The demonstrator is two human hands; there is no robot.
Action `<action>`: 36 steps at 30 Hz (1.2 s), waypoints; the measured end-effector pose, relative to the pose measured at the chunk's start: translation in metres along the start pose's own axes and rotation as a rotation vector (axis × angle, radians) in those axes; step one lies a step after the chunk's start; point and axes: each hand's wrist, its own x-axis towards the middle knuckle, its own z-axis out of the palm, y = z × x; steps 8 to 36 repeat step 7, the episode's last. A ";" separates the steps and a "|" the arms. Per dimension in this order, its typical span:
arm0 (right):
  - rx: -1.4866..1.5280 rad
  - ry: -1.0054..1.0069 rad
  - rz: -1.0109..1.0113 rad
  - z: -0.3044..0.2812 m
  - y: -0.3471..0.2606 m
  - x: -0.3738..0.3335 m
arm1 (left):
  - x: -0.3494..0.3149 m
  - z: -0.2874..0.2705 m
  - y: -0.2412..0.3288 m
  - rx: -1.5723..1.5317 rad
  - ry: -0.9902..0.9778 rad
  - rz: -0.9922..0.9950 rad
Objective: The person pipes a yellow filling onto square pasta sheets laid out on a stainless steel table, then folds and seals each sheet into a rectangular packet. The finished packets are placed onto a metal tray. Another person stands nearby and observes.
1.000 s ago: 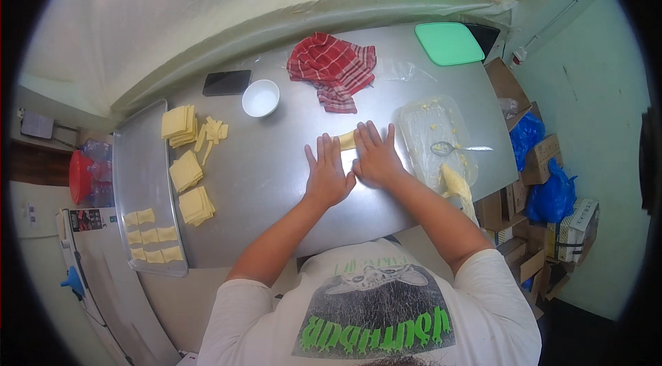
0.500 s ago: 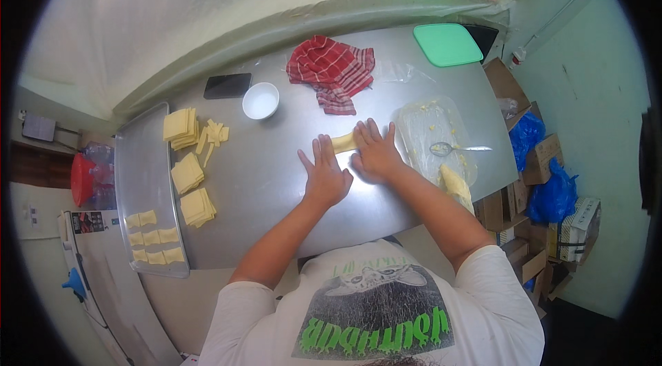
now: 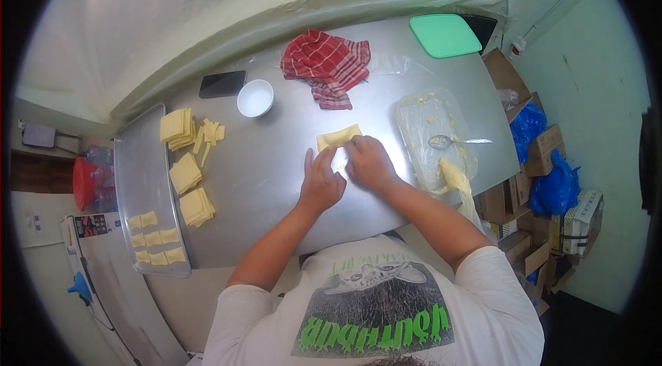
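Note:
A pale yellow piece of pastry dough [image 3: 339, 137] lies on the steel table, its long near edge raised or folded. My left hand [image 3: 322, 176] has its fingers bent together at the near left part of that edge. At the near right corner, my right hand [image 3: 372, 162] pinches the dough between thumb and fingers. The undersides of both hands are hidden. To the right, a clear plastic tub [image 3: 419, 159] with yellow smears holds a metal spoon [image 3: 441, 142]. A piping bag of yellow filling [image 3: 455, 180] rests over the tub's near right corner.
Stacks of dough squares [image 3: 185, 173] and loose dough strips [image 3: 209, 135] lie left, beside a metal tray [image 3: 148, 186] bearing several small filled pastries. Farther back are a phone [image 3: 222, 84], white bowl [image 3: 255, 98], red checked cloth [image 3: 324, 66] and green lid [image 3: 445, 35].
My hands have gone from lying spread over the dough's two ends to bent fingers at its near edge. More of the dough now shows. The view has shifted slightly.

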 end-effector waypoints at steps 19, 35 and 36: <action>-0.036 -0.008 -0.103 0.012 -0.002 -0.001 | 0.004 0.001 0.004 0.025 -0.148 -0.051; -0.036 -0.008 -0.103 0.012 -0.002 -0.001 | 0.004 0.001 0.004 0.025 -0.148 -0.051; -0.036 -0.008 -0.103 0.012 -0.002 -0.001 | 0.004 0.001 0.004 0.025 -0.148 -0.051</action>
